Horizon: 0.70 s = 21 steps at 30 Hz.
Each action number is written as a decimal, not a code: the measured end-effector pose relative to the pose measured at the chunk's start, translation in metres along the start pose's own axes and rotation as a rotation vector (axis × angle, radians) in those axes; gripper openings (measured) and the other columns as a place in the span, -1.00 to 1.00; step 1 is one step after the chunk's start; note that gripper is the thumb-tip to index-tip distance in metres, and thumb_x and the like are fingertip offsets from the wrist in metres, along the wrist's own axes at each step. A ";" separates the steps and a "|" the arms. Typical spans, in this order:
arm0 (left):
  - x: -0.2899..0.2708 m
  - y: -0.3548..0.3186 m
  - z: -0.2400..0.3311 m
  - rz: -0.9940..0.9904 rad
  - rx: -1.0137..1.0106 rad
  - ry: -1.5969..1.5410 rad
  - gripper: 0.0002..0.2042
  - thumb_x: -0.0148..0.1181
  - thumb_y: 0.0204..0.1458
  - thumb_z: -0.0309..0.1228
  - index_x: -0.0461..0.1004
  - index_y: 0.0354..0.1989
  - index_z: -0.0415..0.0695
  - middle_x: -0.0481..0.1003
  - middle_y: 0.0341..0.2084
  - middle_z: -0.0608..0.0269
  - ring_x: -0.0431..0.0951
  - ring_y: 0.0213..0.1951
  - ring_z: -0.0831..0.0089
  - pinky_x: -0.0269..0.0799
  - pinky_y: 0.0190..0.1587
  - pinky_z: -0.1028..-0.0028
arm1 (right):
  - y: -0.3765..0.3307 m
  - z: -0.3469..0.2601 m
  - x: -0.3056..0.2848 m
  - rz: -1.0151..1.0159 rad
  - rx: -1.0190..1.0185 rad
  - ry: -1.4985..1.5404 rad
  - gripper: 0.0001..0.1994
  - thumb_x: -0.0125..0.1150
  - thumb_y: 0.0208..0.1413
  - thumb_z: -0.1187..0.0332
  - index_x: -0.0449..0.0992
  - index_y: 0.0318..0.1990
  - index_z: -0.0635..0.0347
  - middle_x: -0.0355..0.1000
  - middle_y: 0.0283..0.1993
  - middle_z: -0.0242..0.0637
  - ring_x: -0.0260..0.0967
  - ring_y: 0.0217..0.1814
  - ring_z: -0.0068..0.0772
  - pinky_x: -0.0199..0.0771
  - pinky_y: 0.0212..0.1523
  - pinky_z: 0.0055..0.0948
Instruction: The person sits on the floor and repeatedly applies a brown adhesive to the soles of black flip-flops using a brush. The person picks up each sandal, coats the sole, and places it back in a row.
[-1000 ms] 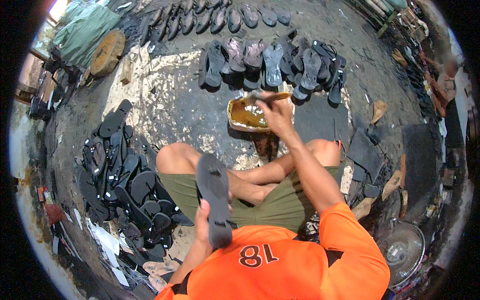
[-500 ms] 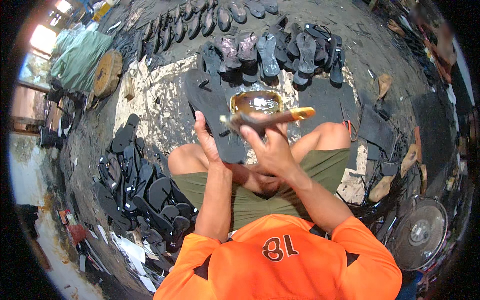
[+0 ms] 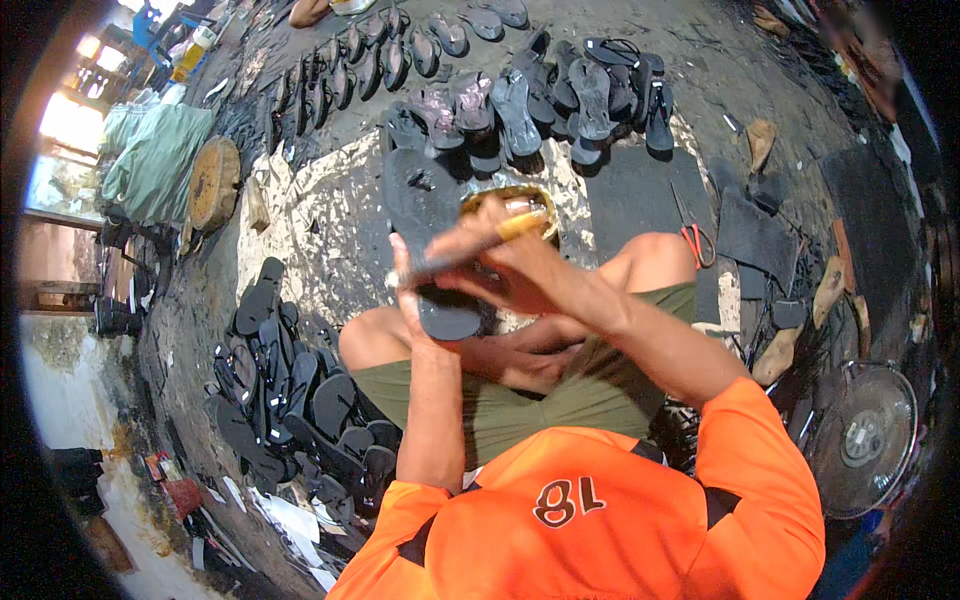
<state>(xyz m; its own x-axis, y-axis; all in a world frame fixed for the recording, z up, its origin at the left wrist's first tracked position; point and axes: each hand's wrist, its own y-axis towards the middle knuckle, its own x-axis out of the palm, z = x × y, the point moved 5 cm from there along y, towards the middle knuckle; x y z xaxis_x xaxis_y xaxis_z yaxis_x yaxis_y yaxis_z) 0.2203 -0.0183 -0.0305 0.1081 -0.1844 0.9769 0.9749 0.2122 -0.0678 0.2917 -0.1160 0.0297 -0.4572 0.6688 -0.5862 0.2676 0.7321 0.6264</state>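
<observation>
My left hand (image 3: 410, 290) grips a black sandal sole (image 3: 418, 195) by its left edge near the heel end. The sole's upper half has a wet shine, and a small dark piece stands out near its toe end. Over the sole, my right hand (image 3: 505, 255) is closed round a brush (image 3: 521, 224) with a brown, yellow-ended handle. Motion blurs the brush head, which lies across the sole near my left thumb. Just behind my right hand is a bowl with a yellow rim (image 3: 549, 212) and shiny amber contents, partly hidden by that hand.
Several sandals and soles (image 3: 515, 112) lie beyond the bowl, with a further row (image 3: 395, 62) behind. A pile of black sandals (image 3: 285, 370) is at my left. Scissors (image 3: 697, 247), wooden foot forms (image 3: 780, 355) and a fan (image 3: 862, 440) are at my right.
My right hand and the brush have swept left and slightly down over the sole. The sole, matte before, now looks wet and is tilted differently. My left hand still holds it.
</observation>
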 end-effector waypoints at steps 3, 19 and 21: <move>-0.027 0.016 0.011 0.260 0.035 0.242 -0.38 0.00 0.17 0.20 0.41 0.10 -0.15 0.56 -0.18 0.10 0.59 -0.19 0.25 0.56 -0.11 0.27 | -0.039 -0.018 -0.010 -0.068 0.084 0.097 -0.72 0.33 0.05 0.21 0.57 -0.07 -0.04 0.49 -0.16 -0.37 0.32 -0.11 -0.24 0.19 -0.13 -0.17; -0.023 0.196 0.026 0.266 0.180 1.002 -0.60 0.00 0.27 -0.11 0.44 0.07 -0.16 0.55 -0.10 0.08 0.58 -0.09 0.29 0.45 -0.02 0.34 | -0.102 0.037 -0.125 0.636 1.004 0.341 -0.74 0.22 0.25 0.25 0.47 -0.05 0.23 0.45 -0.20 -0.42 0.36 -0.16 -0.61 0.37 -0.07 -0.53; -0.014 0.127 0.069 0.217 0.331 1.057 -0.66 0.06 0.25 -0.17 0.51 -0.02 -0.18 0.54 -0.36 0.26 0.53 -0.34 0.47 0.45 -0.24 0.45 | -0.092 0.034 -0.111 0.570 1.122 0.270 -0.70 0.24 0.24 0.18 0.48 -0.13 0.27 0.45 -0.25 -0.42 0.35 -0.24 -0.64 0.35 -0.18 -0.57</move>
<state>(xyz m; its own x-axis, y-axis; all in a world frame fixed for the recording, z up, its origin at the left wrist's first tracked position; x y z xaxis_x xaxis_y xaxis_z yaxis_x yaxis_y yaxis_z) 0.3288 0.0776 -0.0383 0.5327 -0.7992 0.2786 0.8329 0.5534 -0.0051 0.3466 -0.2534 0.0196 -0.1638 0.9708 -0.1755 0.9841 0.1485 -0.0971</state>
